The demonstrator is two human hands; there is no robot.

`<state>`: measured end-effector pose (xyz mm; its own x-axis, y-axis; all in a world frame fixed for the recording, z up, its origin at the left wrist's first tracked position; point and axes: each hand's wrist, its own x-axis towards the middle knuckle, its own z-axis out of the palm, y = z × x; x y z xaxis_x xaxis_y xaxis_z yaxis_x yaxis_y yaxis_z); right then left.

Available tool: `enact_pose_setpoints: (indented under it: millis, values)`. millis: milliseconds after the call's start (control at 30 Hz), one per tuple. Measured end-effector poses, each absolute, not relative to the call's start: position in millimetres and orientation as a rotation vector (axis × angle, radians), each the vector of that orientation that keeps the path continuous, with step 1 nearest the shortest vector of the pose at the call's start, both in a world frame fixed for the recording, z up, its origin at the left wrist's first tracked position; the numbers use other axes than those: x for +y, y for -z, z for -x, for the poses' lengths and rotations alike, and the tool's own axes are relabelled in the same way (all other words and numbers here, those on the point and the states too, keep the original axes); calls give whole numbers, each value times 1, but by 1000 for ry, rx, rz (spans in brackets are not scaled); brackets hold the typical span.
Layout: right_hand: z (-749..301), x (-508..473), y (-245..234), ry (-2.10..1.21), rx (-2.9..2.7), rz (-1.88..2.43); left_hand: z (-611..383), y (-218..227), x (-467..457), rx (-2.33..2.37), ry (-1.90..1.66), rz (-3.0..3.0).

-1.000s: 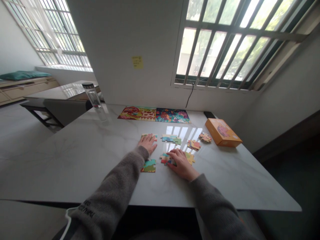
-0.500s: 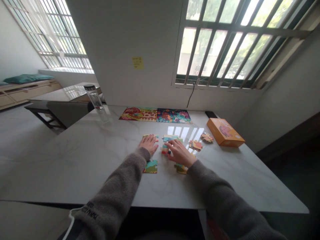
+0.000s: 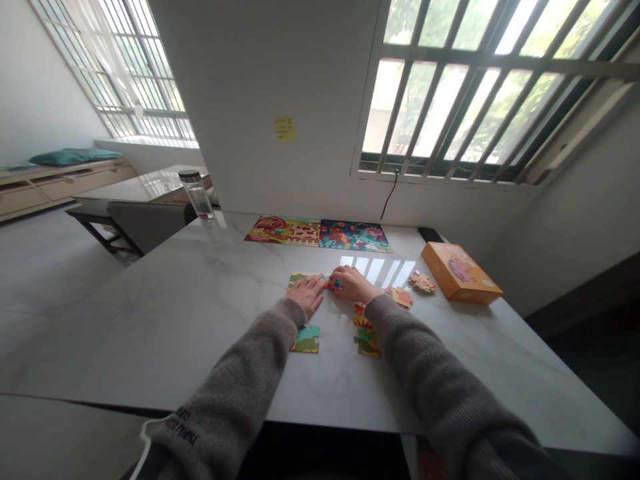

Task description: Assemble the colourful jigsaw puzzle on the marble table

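My left hand (image 3: 308,295) lies with its fingers stretched over jigsaw pieces (image 3: 298,277) in the middle of the white table. Close beside it, my right hand (image 3: 353,284) pinches a small red and blue puzzle piece (image 3: 338,284) at the right edge of those pieces. Whether the edges interlock is hidden by the fingers. Below my left wrist sits a green and teal piece (image 3: 306,340). Near my right sleeve are joined-looking green and red pieces (image 3: 366,339), partly covered by the forearm.
Right of my hand lie a few pieces (image 3: 401,297) and a loose pile (image 3: 423,282), then an orange box (image 3: 457,270) and a black phone-like object (image 3: 430,235). A farm picture (image 3: 283,231) and a dark-blue picture (image 3: 355,236) lie along the wall. A glass bottle (image 3: 199,199) stands back left.
My right hand has moved up and left with a piece, closer to my left hand. Red pieces near the right sleeve are uncovered. The view has shifted slightly.
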<state>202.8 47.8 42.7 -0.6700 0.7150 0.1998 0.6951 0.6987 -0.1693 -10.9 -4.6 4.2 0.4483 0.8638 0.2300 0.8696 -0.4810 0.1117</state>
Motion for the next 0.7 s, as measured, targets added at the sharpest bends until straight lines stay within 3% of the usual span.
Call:
enact_pose_setpoints:
  millis: [300,700]
  values:
    - [-234,57,-30,-286,-2499,1347,13,-1,-4,-1578,392,2671]
    - [-261,58,-30,-106,-2581,1264,10,-11,-7,-1635,288,2720]
